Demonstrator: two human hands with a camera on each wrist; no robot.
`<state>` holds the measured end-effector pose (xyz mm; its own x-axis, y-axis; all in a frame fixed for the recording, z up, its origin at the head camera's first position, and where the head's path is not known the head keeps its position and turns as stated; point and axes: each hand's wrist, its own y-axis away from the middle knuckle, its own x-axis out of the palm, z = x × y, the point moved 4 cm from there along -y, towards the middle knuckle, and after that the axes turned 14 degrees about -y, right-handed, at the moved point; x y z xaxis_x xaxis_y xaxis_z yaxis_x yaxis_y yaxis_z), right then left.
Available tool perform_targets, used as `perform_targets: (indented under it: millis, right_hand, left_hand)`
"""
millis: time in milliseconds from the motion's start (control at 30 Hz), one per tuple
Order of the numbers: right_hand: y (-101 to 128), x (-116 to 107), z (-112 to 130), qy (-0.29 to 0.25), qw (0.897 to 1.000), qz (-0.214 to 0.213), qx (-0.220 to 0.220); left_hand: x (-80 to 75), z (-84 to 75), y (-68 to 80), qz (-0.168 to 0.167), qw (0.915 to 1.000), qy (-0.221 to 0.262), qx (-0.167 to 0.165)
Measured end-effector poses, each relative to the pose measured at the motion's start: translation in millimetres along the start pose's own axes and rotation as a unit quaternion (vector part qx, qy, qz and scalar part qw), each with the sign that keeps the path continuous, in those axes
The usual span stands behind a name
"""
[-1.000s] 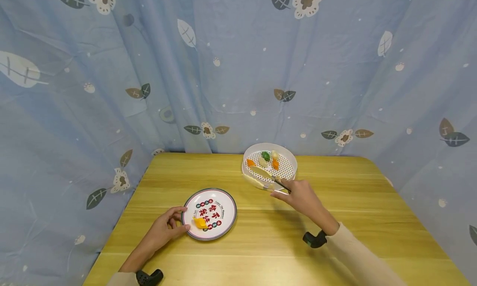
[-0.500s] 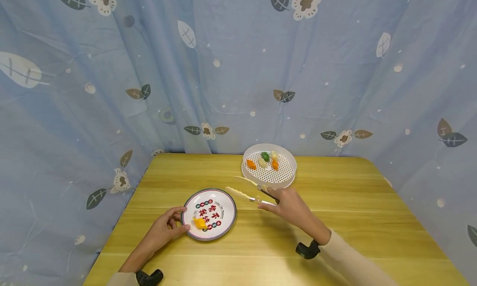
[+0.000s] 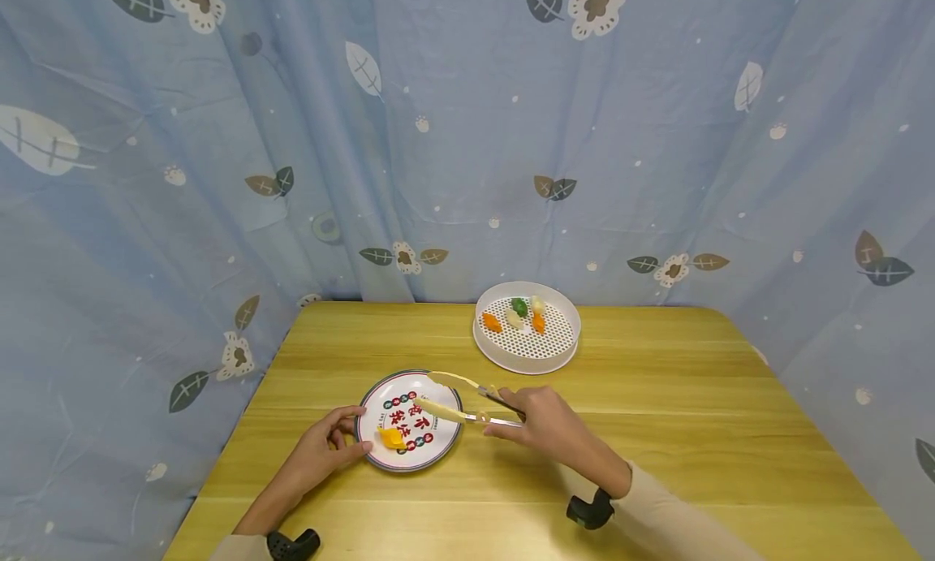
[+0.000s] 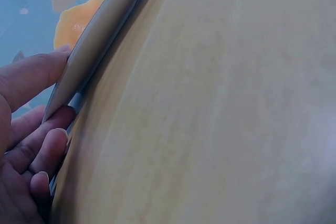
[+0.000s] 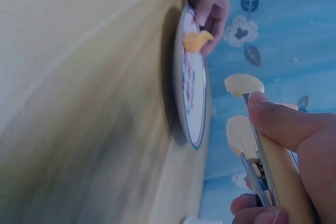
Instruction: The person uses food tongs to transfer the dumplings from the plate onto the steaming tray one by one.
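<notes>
In the head view the right hand [image 3: 544, 419] has come away from the white strainer [image 3: 527, 360] at upper centre, where it was a second ago, and now sits lower and further left, fingers curled round the handles of the tongs [image 3: 462, 399]. The tongs' two cream tips stand apart over the plate [image 3: 438, 455], with nothing seen between them, so they came back from the strainer carrying nothing and the pieces there were not taken. The left hand [image 3: 321, 451] has not moved: fingers and thumb clasp the plate's left rim, steadying it on the table [image 3: 694, 431]. An orange piece [image 3: 393, 438] lies on the plate's near left part, just beside that thumb and apart from the tong tips. Orange, green and pale pieces lie in the strainer, well apart from both hands; nothing lies between plate and strainer, and a leaf-print curtain [image 3: 219, 139] hangs behind. In the left wrist view the plate's rim runs from top centre to lower left, with the thumb above it and curled fingertips [image 4: 50, 148] under it; the orange piece shows at the upper left, beyond the rim. In the right wrist view the thumb presses along the tongs' handle at lower right, the two tips open at right centre over the plate seen edge-on, and the left hand with the orange piece is at the top.
</notes>
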<state>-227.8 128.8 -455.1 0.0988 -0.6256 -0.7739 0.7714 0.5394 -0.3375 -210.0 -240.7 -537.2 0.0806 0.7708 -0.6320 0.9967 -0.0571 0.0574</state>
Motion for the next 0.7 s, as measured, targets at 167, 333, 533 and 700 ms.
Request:
perform_targets:
  millis: [167,333,533,700]
  right_hand:
    - [3,12,5,-0.007,1.0,0.017,-0.002]
    - [5,22,9,-0.016,0.999,0.029,-0.013]
    - [7,30,15,-0.03,0.998,0.045,-0.017]
    - [7,37,18,-0.029,0.998,0.052,-0.027]
  left_hand:
    - [0.6,0.6,-1.1,0.003,1.0,0.002,-0.004]
    - [0.8,-0.2,-1.1,-0.002,1.0,-0.001,-0.005]
    - [1.0,-1.2,0.1,-0.002,0.9999,-0.011,-0.011]
    - [0.2,-1.9,0.2,-0.006,0.9999,-0.013,-0.006]
